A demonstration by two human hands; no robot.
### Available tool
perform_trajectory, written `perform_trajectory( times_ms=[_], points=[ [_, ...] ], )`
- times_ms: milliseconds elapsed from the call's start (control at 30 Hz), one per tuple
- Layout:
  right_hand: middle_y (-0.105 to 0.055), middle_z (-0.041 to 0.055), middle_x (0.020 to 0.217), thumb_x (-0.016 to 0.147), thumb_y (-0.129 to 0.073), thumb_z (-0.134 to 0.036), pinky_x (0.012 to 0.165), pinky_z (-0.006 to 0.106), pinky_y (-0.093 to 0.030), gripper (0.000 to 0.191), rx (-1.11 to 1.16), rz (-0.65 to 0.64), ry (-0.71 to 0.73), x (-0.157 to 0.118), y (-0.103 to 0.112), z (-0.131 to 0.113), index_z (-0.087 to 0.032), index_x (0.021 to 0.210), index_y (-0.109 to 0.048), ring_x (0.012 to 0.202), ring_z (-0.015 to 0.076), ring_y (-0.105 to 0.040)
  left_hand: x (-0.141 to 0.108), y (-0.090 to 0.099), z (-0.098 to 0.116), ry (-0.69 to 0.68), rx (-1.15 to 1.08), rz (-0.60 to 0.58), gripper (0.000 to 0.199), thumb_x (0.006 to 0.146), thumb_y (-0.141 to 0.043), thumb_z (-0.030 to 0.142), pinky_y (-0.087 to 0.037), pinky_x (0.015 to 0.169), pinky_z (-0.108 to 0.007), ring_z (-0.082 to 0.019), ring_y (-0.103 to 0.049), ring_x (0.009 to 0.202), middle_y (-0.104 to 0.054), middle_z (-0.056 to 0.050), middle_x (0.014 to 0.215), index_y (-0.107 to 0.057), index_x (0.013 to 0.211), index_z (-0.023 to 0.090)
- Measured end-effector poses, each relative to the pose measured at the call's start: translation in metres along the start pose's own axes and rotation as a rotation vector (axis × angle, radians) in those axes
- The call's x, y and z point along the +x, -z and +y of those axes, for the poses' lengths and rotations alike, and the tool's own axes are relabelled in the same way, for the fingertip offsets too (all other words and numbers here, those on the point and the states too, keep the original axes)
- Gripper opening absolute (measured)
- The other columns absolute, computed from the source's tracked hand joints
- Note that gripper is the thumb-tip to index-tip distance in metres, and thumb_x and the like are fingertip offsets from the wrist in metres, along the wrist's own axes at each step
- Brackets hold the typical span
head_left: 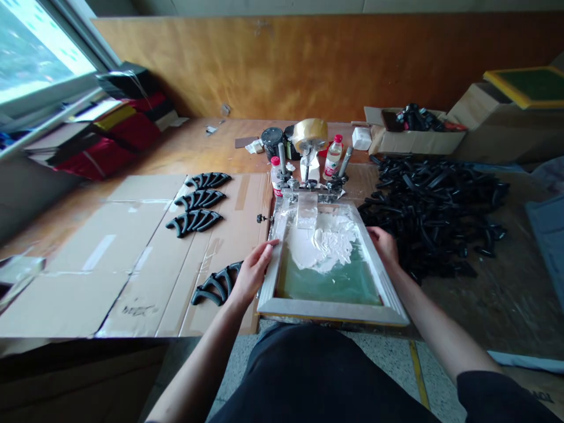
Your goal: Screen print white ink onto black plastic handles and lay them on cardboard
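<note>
Head cam has the left hand (252, 271) and right hand (385, 245) on opposite sides of the framed screen (333, 308) at the tabletop's (238, 130) front edge. Looks rigid but with delicate mesh, so grip the side rails; pale paste could get slippery. Fingertips underneath are hidden, so can't tell how firmly they're closed.

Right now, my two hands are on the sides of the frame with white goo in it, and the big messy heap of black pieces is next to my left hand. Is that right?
Not quite: the head view shows the heap of black pieces next to your right hand. Your two hands are on the sides of the frame with white goo in it.
</note>
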State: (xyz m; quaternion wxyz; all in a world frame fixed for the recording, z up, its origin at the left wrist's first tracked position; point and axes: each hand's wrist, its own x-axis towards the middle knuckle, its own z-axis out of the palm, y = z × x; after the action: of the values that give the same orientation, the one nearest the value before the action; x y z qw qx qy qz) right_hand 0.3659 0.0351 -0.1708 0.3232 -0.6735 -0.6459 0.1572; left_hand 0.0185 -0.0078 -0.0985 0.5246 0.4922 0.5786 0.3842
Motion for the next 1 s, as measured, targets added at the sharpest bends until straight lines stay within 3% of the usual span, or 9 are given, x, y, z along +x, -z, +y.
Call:
perform_trajectory(
  times_ms=[67, 133, 233, 333, 467, 633, 733, 900, 1000],
  points=[
    [-0.064, 0.0145, 0.115, 0.092, -0.040, -0.030, 0.084, 0.043, -0.052, 0.037, 0.009, 0.128, 0.014, 0.020, 0.004, -0.011, -0.015, 0.120, -0.060, 0.099, 0.0257, -0.062, 0.003, -0.003, -0.032, 0.042, 0.065, 0.009, 0.066, 0.080, -0.058, 0.058, -0.041, 0.055, -0.022, -0.012, -0.054, 0.060, -0.064, 0.000, 0.077, -0.052, 0.135, 0.022],
    [-0.050, 0.0165, 0.135, 0.087, -0.056, -0.033, 0.093, 0.043, -0.048, 0.047, -0.022, 0.176, 0.177, 0.037, -0.006, -0.042, -0.016, 0.130, -0.053, 0.114, 0.0277, -0.054, 0.009, -0.007, -0.058, 0.062, 0.163, 0.034, 0.069, 0.081, -0.056, 0.055, -0.039, 0.054, -0.021, -0.011, -0.050, 0.056, -0.059, 0.003, 0.070, -0.044, 0.141, 0.025],
    [-0.047, 0.0165, 0.137, 0.078, -0.072, -0.032, 0.098, 0.046, -0.042, 0.059, -0.168, 0.028, 0.419, 0.055, -0.034, -0.099, -0.016, 0.131, -0.051, 0.121, 0.0316, -0.046, 0.018, -0.012, -0.081, 0.069, 0.316, 0.047, 0.064, 0.084, -0.052, 0.052, -0.038, 0.056, -0.022, -0.011, -0.050, 0.057, -0.057, 0.004, 0.069, -0.042, 0.142, 0.026],
    [-0.065, 0.0107, 0.104, 0.079, -0.072, -0.029, 0.085, 0.039, -0.046, 0.030, -0.297, -0.220, 0.439, 0.057, -0.057, -0.131, -0.018, 0.105, -0.061, 0.103, 0.0281, -0.056, 0.023, -0.013, -0.086, 0.072, 0.386, 0.043, 0.060, 0.085, -0.049, 0.051, -0.040, 0.061, -0.024, -0.013, -0.053, 0.062, -0.059, 0.003, 0.072, -0.045, 0.140, 0.025],
    [-0.067, 0.0060, 0.088, 0.086, -0.059, -0.022, 0.071, 0.030, -0.042, 0.005, -0.358, -0.383, 0.603, 0.024, -0.058, -0.121, -0.018, 0.089, -0.062, 0.085, 0.0212, -0.059, 0.022, -0.011, -0.085, 0.063, 0.400, 0.043, 0.057, 0.086, -0.049, 0.051, -0.041, 0.065, -0.026, -0.016, -0.057, 0.068, -0.061, 0.001, 0.074, -0.049, 0.137, 0.026],
    [-0.065, 0.0042, 0.082, 0.082, -0.053, -0.009, 0.067, 0.028, -0.038, 0.013, -0.312, -0.534, 0.972, -0.011, -0.031, -0.101, -0.019, 0.082, -0.061, 0.081, 0.0188, -0.057, 0.023, -0.010, -0.088, 0.066, 0.393, 0.048, 0.057, 0.086, -0.049, 0.052, -0.041, 0.065, -0.026, -0.016, -0.057, 0.069, -0.060, 0.001, 0.075, -0.049, 0.137, 0.026],
    [-0.064, 0.0012, 0.077, 0.080, -0.058, -0.014, 0.064, 0.027, -0.037, 0.007, -0.266, -0.554, 0.937, -0.008, -0.029, -0.103, -0.021, 0.078, -0.061, 0.078, 0.0179, -0.057, 0.023, -0.010, -0.088, 0.069, 0.386, 0.043, 0.058, 0.086, -0.049, 0.053, -0.040, 0.064, -0.026, -0.016, -0.056, 0.068, -0.060, 0.001, 0.076, -0.049, 0.137, 0.026],
    [-0.067, 0.0056, 0.094, 0.084, -0.050, -0.009, 0.067, 0.029, -0.039, 0.019, -0.303, -0.349, 0.890, -0.019, -0.046, -0.096, -0.018, 0.093, -0.064, 0.085, 0.0200, -0.058, 0.022, -0.010, -0.086, 0.071, 0.340, 0.033, 0.060, 0.085, -0.050, 0.055, -0.038, 0.057, -0.024, -0.014, -0.052, 0.062, -0.058, 0.002, 0.072, -0.049, 0.137, 0.025],
    [-0.068, 0.0052, 0.094, 0.085, -0.052, -0.011, 0.069, 0.028, -0.042, 0.018, -0.245, -0.410, 0.928, -0.031, -0.045, -0.089, -0.018, 0.093, -0.066, 0.083, 0.0186, -0.059, 0.021, -0.011, -0.085, 0.085, 0.337, 0.029, 0.060, 0.084, -0.050, 0.055, -0.037, 0.057, -0.024, -0.013, -0.050, 0.060, -0.057, 0.002, 0.072, -0.049, 0.136, 0.025]
  ],
)
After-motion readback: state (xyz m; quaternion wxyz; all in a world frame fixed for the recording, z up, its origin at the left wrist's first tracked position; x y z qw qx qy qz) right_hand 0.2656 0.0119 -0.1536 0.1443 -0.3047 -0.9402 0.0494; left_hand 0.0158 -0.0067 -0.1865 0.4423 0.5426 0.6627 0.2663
